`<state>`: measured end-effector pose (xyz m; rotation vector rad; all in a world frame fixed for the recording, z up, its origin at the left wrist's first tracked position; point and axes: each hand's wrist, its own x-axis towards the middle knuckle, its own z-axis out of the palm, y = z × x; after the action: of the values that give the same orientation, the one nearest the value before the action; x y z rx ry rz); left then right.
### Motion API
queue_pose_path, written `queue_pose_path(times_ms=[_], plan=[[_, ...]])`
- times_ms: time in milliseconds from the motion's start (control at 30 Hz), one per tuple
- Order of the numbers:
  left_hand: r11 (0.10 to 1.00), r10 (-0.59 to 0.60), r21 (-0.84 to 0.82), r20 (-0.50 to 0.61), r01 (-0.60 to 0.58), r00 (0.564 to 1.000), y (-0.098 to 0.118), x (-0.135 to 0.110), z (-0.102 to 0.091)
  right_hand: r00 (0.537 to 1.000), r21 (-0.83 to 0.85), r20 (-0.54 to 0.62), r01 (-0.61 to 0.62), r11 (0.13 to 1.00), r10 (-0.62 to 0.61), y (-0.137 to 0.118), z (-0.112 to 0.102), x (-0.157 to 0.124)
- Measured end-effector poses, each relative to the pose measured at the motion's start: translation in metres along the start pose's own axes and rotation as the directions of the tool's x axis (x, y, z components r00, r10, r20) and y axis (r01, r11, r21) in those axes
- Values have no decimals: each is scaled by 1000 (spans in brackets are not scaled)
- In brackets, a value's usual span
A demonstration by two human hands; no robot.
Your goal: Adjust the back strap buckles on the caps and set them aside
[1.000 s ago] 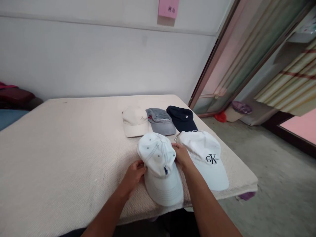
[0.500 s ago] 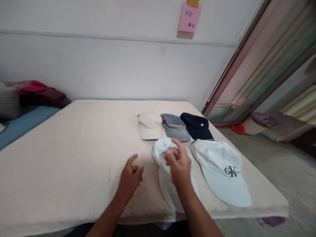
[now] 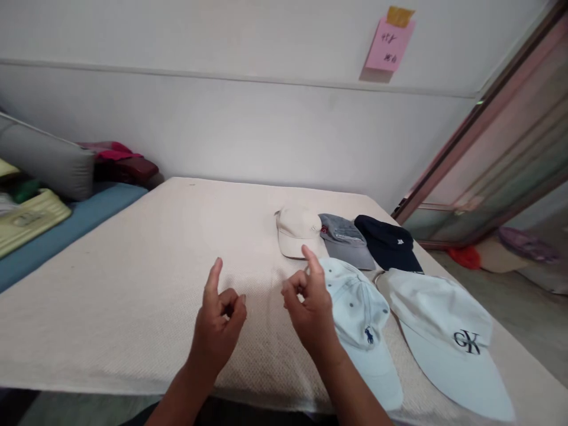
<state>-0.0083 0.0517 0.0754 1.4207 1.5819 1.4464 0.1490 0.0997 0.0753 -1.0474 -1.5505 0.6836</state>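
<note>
My left hand (image 3: 219, 322) hovers over the cream cloth with the index finger pointing up and the other fingers curled loosely; it holds nothing. My right hand (image 3: 309, 307), held the same way and also without anything in it, is in front of the left side of a pale blue cap (image 3: 355, 307) with a small navy horse-rider logo, hiding part of it. To the right lies a white cap (image 3: 439, 307) with a pale brim and black letters. Behind are a beige cap (image 3: 298, 223), a grey cap (image 3: 344, 236) and a navy cap (image 3: 386, 236), side by side.
The caps lie on the right part of a cloth-covered table (image 3: 133, 284). On the left, a blue surface (image 3: 95, 216) bears a grey cushion (image 3: 66, 163) and a yellow item (image 3: 33, 219). A pink note (image 3: 390, 44) hangs on the wall, left of a sliding door (image 3: 497, 136).
The view has swung left, so the caps appear further right. My right hand has moved left off the middle of the pale blue cap, closer to my left hand, uncovering the cap's logo.
</note>
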Motion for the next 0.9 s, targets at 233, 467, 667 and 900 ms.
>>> queue_pose_path(times_ms=[233, 467, 667, 900], plan=[[994, 93, 77, -142, -83, 985, 14, -5, -18, 991, -137, -45, 121, 983, -129, -16, -11, 3], [993, 109, -26, -252, -119, 961, 36, -10, -22, 987, -61, -127, 96, 993, -103, -26, -21, -1], [988, 156, 55, -219, -147, 963, 43, -19, -21, 976, -65, -164, 133, 989, -142, -36, -26, -2], [992, 112, -22, -269, -122, 957, 47, -20, -15, 971, -67, -182, 147, 987, -157, -37, -28, -4]])
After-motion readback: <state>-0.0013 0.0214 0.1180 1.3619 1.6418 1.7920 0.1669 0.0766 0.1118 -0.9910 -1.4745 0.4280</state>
